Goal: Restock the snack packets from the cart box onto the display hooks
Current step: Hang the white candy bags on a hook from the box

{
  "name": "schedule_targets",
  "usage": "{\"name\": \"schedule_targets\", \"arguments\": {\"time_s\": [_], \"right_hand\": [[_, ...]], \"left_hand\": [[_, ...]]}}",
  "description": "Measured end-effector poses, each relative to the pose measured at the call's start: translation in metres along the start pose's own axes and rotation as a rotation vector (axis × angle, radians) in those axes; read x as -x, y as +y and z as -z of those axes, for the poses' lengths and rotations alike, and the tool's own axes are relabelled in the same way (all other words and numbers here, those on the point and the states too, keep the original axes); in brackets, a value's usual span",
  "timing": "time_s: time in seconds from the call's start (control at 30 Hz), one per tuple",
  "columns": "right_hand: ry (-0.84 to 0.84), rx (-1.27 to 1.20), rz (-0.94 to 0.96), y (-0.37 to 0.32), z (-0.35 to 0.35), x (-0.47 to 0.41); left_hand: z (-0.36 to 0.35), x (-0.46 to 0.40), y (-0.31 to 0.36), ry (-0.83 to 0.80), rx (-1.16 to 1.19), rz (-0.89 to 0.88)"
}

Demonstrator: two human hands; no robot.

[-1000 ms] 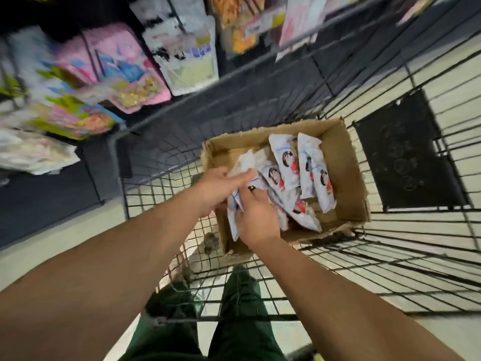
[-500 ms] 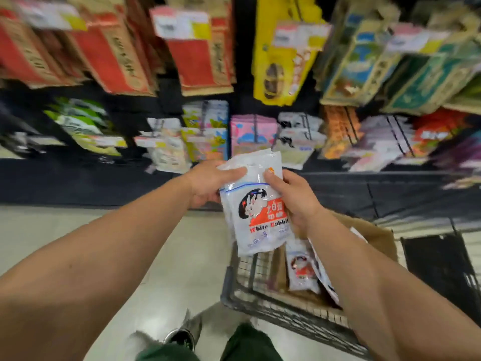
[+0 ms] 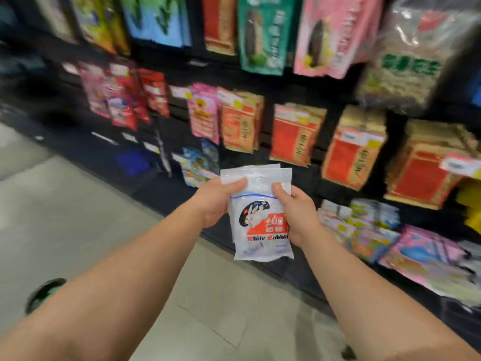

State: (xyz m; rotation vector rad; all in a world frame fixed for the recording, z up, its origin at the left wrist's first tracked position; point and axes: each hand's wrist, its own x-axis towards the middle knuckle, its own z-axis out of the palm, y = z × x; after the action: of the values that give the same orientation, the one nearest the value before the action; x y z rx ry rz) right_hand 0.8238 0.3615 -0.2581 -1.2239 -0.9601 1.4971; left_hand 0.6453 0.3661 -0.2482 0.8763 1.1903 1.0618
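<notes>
While open floor [image 3: 78, 230] lies leftward, left hand [image 3: 216, 201] and right hand [image 3: 299, 214] pinch packets' [image 3: 260, 225] edges.

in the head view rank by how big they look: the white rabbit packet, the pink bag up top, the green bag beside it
1. pink bag, largest
2. green bag
3. white rabbit packet, smallest

All are at different distances, and the top bags are cut off by the frame, so true sizes are unsure.

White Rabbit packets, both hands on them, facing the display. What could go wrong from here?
1. The packets are a stack held only at the top by the left hand and right hand; a rear one could slip out.
2. The hang hole is hard to see, so threading a hook may miss.
3. The red bags ahead hang crowded; reaching in could knock one off.
</notes>
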Motion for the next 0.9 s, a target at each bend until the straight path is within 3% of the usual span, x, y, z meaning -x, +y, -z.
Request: {"name": "schedule_targets", "arguments": {"time_s": [0.23, 0.4, 0.5, 0.7, 0.9], "right_hand": [[-0.134, 0.072, -0.016, -0.007, -0.121, -0.048], [-0.184, -0.014, -0.064, -0.004, -0.176, -0.099], [-0.229, -0.023, -0.083, -0.003, -0.208, -0.139], [-0.290, 0.105, -0.103, -0.013, -0.264, -0.232], [-0.293, 0.164, -0.024, -0.029, -0.316, -0.310]], "left_hand": [[0.105, -0.009, 0.033, 0.231, 0.134, -0.094], [0.164, -0.037, 0.040, 0.211, 0.247, -0.110], [0.199, -0.066, 0.046, 0.223, 0.231, -0.099], [0.247, -0.144, 0.084, 0.425, 0.221, -0.091], [0.292, -0.209, 0.113, 0.533, 0.284, -0.098]]}}
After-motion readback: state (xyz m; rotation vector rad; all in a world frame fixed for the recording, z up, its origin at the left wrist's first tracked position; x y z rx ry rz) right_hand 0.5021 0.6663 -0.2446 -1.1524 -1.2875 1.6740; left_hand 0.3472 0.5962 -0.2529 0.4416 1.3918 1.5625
